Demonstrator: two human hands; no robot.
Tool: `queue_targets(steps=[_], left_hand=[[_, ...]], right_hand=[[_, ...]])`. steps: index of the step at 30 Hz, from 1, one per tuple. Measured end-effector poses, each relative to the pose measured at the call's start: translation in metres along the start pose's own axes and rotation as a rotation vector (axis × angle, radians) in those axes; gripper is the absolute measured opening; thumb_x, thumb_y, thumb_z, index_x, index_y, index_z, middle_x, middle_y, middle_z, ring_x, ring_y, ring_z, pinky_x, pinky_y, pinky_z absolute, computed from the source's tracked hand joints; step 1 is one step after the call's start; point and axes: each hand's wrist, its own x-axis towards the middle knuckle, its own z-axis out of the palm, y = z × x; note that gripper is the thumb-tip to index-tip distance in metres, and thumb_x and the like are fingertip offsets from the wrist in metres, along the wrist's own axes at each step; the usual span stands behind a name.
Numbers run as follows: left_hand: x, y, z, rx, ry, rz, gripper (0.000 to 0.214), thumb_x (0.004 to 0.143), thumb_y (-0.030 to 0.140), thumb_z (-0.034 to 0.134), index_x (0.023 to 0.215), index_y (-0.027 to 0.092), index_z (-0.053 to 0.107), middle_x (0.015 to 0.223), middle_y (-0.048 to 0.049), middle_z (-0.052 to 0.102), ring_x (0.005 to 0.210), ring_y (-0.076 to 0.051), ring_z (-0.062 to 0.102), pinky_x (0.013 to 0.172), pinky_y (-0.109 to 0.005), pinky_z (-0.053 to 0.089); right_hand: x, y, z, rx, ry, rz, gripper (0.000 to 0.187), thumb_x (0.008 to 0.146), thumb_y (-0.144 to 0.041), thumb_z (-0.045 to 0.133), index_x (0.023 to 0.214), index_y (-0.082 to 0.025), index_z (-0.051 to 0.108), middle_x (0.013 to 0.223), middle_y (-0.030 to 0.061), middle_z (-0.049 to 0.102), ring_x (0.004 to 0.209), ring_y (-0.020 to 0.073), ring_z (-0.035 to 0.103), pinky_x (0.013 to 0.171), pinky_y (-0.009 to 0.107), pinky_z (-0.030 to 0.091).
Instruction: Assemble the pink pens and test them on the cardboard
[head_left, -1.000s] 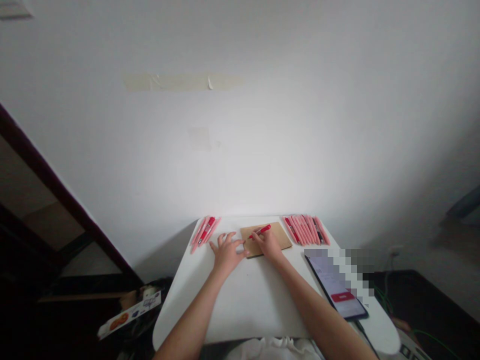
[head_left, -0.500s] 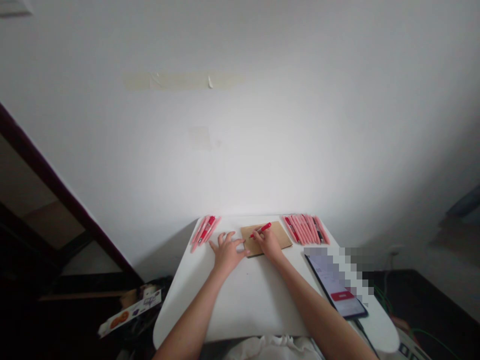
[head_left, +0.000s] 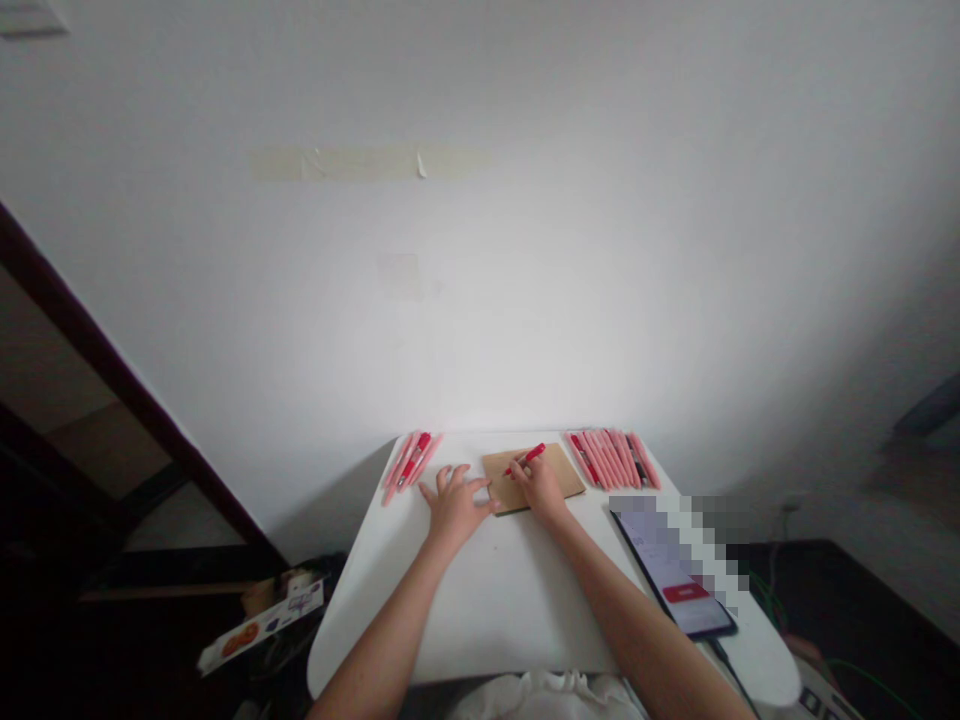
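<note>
My right hand is closed round a red pen, its tip on a brown cardboard sheet that lies at the far middle of the white table. My left hand lies flat on the table with fingers spread, its fingertips touching the cardboard's left edge. A small group of pink and red pens lies to the left of my left hand. A larger row of several pink and red pens lies to the right of the cardboard.
A phone with a lit screen lies on the table's right side, a cable leading off its near end. A white wall rises just behind the table. Low at the left, beside the table, lies a printed box.
My right hand and the red pen have shifted slightly to the right over the cardboard. The left hand has stayed in place.
</note>
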Motion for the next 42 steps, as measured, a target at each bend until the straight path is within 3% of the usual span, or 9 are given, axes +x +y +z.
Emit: queue_targets(steps=[16, 23, 31, 37, 40, 42], left_hand=[[0.000, -0.001, 0.000, -0.014, 0.016, 0.012, 0.040, 0.077, 0.051, 0.070, 0.115, 0.041, 0.070, 0.144, -0.0044, 0.052, 0.137, -0.038, 0.033, 0.106, -0.079, 0.014], [0.000, -0.001, 0.000, 0.004, 0.000, 0.000, 0.040, 0.077, 0.053, 0.069, 0.116, 0.042, 0.069, 0.147, -0.0031, 0.049, 0.138, -0.037, 0.031, 0.108, -0.078, 0.013], [0.000, -0.001, 0.001, 0.001, 0.003, 0.001, 0.039, 0.078, 0.053, 0.068, 0.115, 0.043, 0.069, 0.145, -0.0020, 0.050, 0.138, -0.038, 0.032, 0.108, -0.078, 0.013], [0.000, -0.002, 0.001, -0.001, 0.022, 0.006, 0.038, 0.078, 0.053, 0.069, 0.114, 0.043, 0.069, 0.144, -0.0022, 0.052, 0.137, -0.038, 0.034, 0.108, -0.078, 0.013], [-0.001, -0.001, 0.000, 0.001, 0.011, 0.003, 0.038, 0.078, 0.052, 0.069, 0.115, 0.043, 0.069, 0.144, -0.0026, 0.051, 0.137, -0.038, 0.033, 0.108, -0.077, 0.014], [-0.001, -0.001, 0.000, 0.001, 0.004, 0.000, 0.039, 0.077, 0.052, 0.069, 0.115, 0.042, 0.069, 0.145, -0.0028, 0.051, 0.137, -0.038, 0.033, 0.109, -0.077, 0.014]], right_hand=[[-0.001, -0.002, -0.001, 0.031, 0.058, 0.019, 0.029, 0.085, -0.043, 0.053, 0.067, -0.021, 0.062, 0.087, 0.0082, 0.065, 0.083, 0.0208, 0.061, 0.084, 0.033, 0.046], [-0.001, -0.006, -0.007, 0.108, 0.107, 0.009, 0.043, 0.088, -0.055, 0.049, 0.070, -0.019, 0.066, 0.083, 0.0108, 0.070, 0.084, 0.0242, 0.064, 0.083, 0.037, 0.047], [-0.006, -0.008, -0.016, 0.336, 0.242, 0.000, 0.044, 0.082, -0.060, 0.059, 0.088, -0.018, 0.070, 0.088, 0.0076, 0.073, 0.089, 0.0236, 0.065, 0.088, 0.037, 0.047], [-0.008, -0.008, -0.022, 0.439, 0.312, 0.109, 0.049, 0.084, -0.064, 0.051, 0.079, -0.019, 0.071, 0.091, 0.0062, 0.073, 0.096, 0.0234, 0.063, 0.094, 0.036, 0.043], [-0.007, -0.008, -0.024, 0.661, 0.335, 0.157, 0.037, 0.080, -0.056, 0.057, 0.083, -0.022, 0.070, 0.102, 0.0039, 0.071, 0.101, 0.0202, 0.062, 0.094, 0.034, 0.045], [-0.005, -0.009, -0.025, 0.888, 0.337, 0.210, 0.030, 0.074, -0.050, 0.066, 0.089, -0.024, 0.068, 0.108, 0.0020, 0.069, 0.096, 0.0176, 0.063, 0.085, 0.032, 0.049]])
